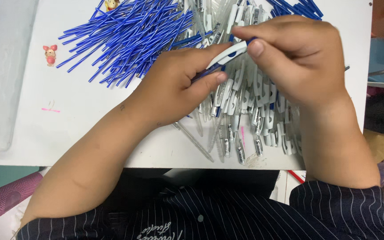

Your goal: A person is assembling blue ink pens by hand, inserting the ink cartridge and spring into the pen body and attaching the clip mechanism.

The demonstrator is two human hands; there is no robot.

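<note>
Two bare hands are meeting over the middle of a white tabletop (94, 111), and both are gripping one white and blue plastic pen (226, 56). The left hand (178, 82) is closing its thumb and fingers around the lower, blue end of the pen, which is pointing down and to the left. The right hand (296, 58) is pinching the pen's upper white end between thumb and fingertips, near the clip. The pen is hanging tilted just above a heap of clear and white plastic pen barrels (250, 120), which is spreading from under the hands down toward the near edge of the tabletop. A large pile of thin blue ink refills (130, 35) is lying to the upper left, well apart from the near edge, with its right side running into the heap of barrels. More blue refills are showing at the top right, behind the right hand. A small pink cartoon figurine (50, 54) is lying on the bare tabletop to the left of the refill pile. Dark pinstriped sleeves (343, 209) are covering both upper arms at the bottom.
</note>
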